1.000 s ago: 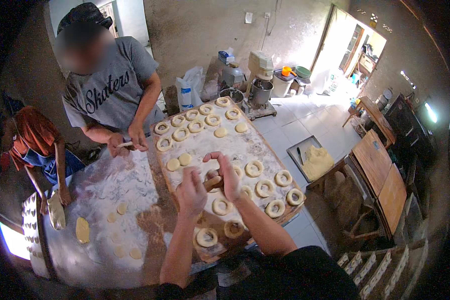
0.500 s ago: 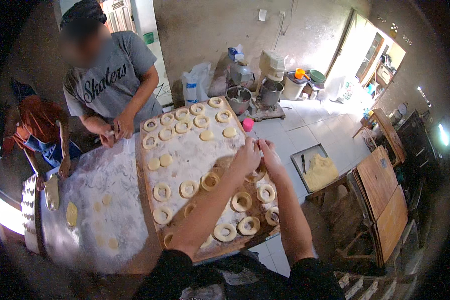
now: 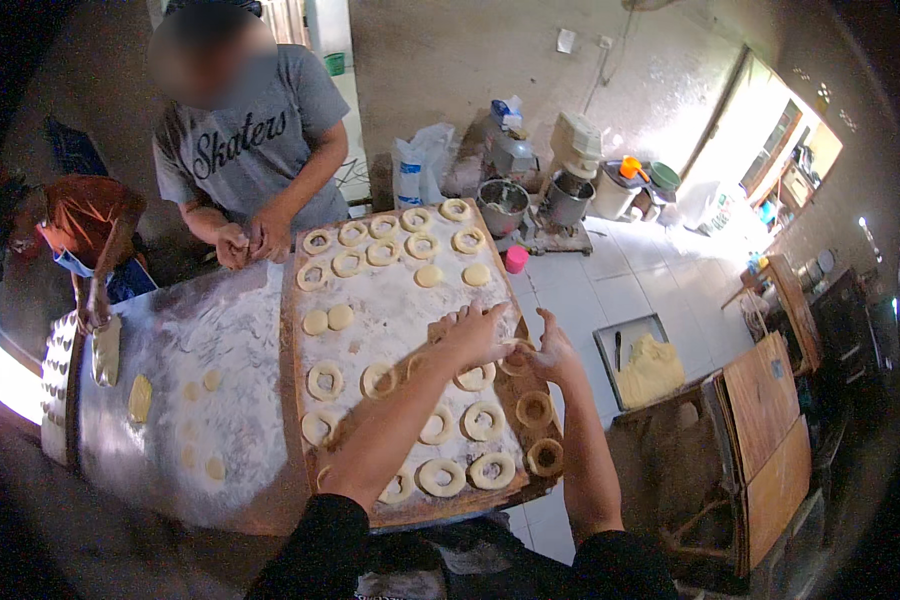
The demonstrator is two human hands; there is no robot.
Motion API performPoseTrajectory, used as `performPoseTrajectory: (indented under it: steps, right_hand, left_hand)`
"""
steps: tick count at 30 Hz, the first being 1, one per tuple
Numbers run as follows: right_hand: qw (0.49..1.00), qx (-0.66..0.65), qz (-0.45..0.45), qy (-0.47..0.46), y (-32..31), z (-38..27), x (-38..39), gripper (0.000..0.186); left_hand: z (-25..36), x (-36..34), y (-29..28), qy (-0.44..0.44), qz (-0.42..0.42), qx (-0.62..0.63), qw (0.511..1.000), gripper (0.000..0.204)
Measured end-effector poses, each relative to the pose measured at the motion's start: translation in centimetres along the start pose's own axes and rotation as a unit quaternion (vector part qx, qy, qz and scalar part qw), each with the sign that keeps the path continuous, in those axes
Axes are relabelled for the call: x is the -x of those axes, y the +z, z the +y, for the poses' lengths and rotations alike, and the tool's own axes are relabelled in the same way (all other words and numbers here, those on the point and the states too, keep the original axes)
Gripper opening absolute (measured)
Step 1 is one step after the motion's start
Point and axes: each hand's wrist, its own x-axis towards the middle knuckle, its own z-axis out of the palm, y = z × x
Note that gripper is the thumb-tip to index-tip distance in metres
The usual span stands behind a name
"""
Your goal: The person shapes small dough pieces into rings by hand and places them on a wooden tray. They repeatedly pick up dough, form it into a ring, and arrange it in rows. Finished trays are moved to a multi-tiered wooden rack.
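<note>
My left hand (image 3: 475, 335) and my right hand (image 3: 555, 355) meet over the right side of the floured wooden board (image 3: 370, 290). Their thumbs pinch a small pale piece of dough (image 3: 513, 346), partly hidden by the fingers; the other fingers of my right hand are raised and bent. Rows of pale dough rings (image 3: 483, 423) lie on the board, with several solid discs (image 3: 428, 275) among them. My left forearm covers part of the lower rows, and some rings sit in shadow at the right edge.
Two co-workers (image 3: 250, 150) (image 3: 95, 220) handle dough at the floured metal table (image 3: 190, 330) on the left. Stand mixers (image 3: 570, 175), buckets and a pink cup (image 3: 516, 259) are behind the board. A tray of dough (image 3: 648, 370) and leaning wooden boards (image 3: 760, 420) are on the right.
Both hands have moved rightward from the board's middle to its right side and come slightly lower since half a second ago. The right hand's fingers have spread, and the view has shifted.
</note>
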Motion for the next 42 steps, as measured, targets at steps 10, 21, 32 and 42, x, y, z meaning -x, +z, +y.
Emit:
performPoseTrajectory:
  steps: [10,21,32,42]
  right_hand:
    - [0.991,0.111,0.049,-0.051,6.9,-4.9,-16.1,0.045]
    - [0.833,-0.143,-0.243,-0.476,21.2,-35.7,0.5,0.038]
    - [0.782,0.004,-0.207,-0.588,41.6,-50.7,11.9,0.036]
    - [0.816,-0.163,-0.451,-0.322,33.5,-51.1,13.5,0.049]
  left_hand:
    - [-8.0,-0.8,-5.9,-0.099,0.103,0.109,0.984,0.046]
    - [-27.8,35.5,-1.6,-0.322,0.280,0.212,0.880,0.027]
    - [-32.7,45.2,2.0,-0.417,0.459,0.163,0.767,0.022]
    - [-36.7,46.0,-0.3,-0.346,0.474,0.265,0.765,0.027]
